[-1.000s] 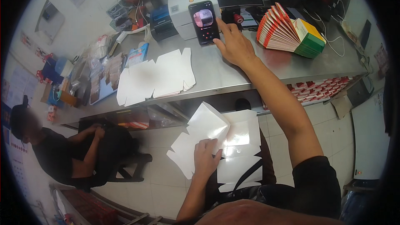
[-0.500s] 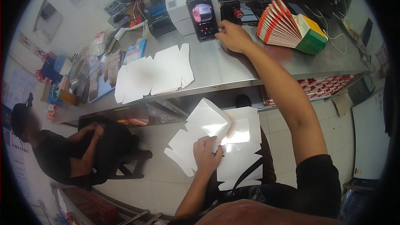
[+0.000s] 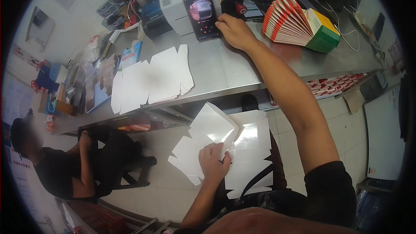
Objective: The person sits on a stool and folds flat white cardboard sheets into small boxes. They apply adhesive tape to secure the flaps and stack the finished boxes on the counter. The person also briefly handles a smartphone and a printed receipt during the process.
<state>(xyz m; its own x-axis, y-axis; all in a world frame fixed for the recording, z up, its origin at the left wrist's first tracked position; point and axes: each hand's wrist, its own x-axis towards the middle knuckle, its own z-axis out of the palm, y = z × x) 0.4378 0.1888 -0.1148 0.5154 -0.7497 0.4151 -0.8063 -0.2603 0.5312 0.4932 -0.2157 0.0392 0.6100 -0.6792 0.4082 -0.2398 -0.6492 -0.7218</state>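
A smartphone (image 3: 202, 16) with a lit screen stands tilted against the white label printer (image 3: 175, 6). At its lower right edge is my right hand (image 3: 236, 32), fingers curled in and touching the phone's side. On my lap lie glossy white die-cut cardboard box blanks (image 3: 249, 136), with one panel folded up into a raised ridge. My left hand (image 3: 213, 160) rests over the middle of these blanks, fingers bent onto the card and thumb at a fold. What its fingertips press underneath is partly hidden.
More white blanks (image 3: 149, 78) are stacked on the metal table (image 3: 225, 67). A fanned bundle of red, white and green cartons (image 3: 299, 26) lies at the right. Bagged items (image 3: 97, 76) crowd the left end. A person in black (image 3: 65, 164) sits at left.
My right hand has slid slightly up along the phone's edge. The whole view has shifted a little. My left hand stays on the blanks; the seated person's arms have moved.
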